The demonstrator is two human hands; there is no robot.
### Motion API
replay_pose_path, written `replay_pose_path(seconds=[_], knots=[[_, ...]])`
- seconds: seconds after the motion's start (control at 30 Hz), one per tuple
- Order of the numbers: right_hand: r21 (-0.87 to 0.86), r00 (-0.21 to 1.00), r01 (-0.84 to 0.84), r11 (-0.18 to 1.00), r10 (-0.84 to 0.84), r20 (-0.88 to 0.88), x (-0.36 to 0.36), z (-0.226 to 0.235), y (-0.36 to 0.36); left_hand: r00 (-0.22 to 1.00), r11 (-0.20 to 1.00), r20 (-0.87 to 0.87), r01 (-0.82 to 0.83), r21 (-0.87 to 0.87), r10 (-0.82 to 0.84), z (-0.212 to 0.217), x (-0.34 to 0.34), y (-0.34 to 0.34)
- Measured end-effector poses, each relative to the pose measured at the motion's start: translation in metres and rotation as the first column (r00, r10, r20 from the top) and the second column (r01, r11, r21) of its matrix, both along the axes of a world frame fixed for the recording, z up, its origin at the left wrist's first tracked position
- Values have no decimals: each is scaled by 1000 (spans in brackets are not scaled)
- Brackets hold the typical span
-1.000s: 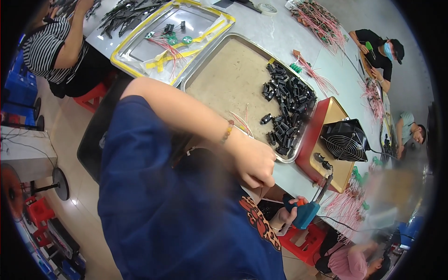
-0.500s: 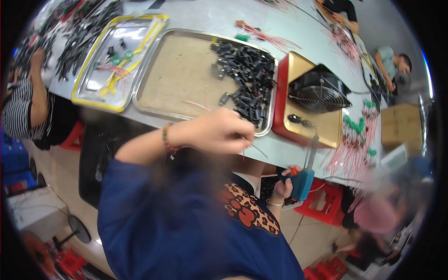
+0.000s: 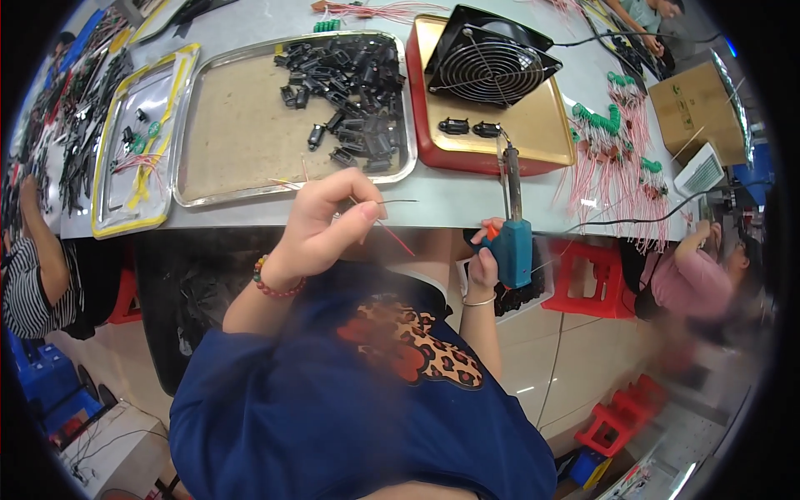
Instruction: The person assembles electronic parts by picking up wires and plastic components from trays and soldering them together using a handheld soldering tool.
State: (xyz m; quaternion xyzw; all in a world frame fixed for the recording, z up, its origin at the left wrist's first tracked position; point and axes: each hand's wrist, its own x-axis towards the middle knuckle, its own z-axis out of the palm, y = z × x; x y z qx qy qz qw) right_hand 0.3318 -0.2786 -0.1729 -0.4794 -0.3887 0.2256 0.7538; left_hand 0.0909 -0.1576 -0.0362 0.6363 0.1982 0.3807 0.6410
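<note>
My left hand (image 3: 327,223) is closed near the table's front edge, pinching thin wires (image 3: 398,240) between thumb and fingers. One end is reddish and another is dark; paler ends stick out behind the hand. In my right hand (image 3: 482,260) is a teal soldering gun (image 3: 515,254) with an orange trigger, pointing up and away from me. Its tip is close to two small black plastic housings (image 3: 454,127) lying on the gold top of a red tin box (image 3: 542,142); I cannot tell whether it touches the nearer one.
A black fan (image 3: 492,71) stands on the tin. To its left, a metal tray (image 3: 229,125) bears a heap of black housings (image 3: 350,92). Further left lies a yellow-edged tray (image 3: 117,196). Green parts with pink wires (image 3: 600,158) and a cardboard box (image 3: 700,108) are at the right.
The whole view has shifted. My left hand has turned from back-up to thumb-side up, still pinching the wires. My right hand keeps hold of the soldering gun, which points toward the housings.
</note>
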Motion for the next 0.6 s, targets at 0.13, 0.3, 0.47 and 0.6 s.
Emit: replay_pose_path(seconds=[0.13,0.3,0.47,0.6], knots=[[31,999,-6,1000,7,-46,-2,2,-1,998,996,-58,7,-89,-12,-16,12,-8],[-49,999,52,997,-52,4,1,-2,-8,990,993,-131,34,-113,-49,-22,20,-8],[-94,993,94,991,-87,83,2,7,-1,988,990,-118,84,-112,-98,-24,30,5],[-131,990,117,984,-105,97,0,3,-8,979,997,-193,71,-17,-73,-32,38,12]])
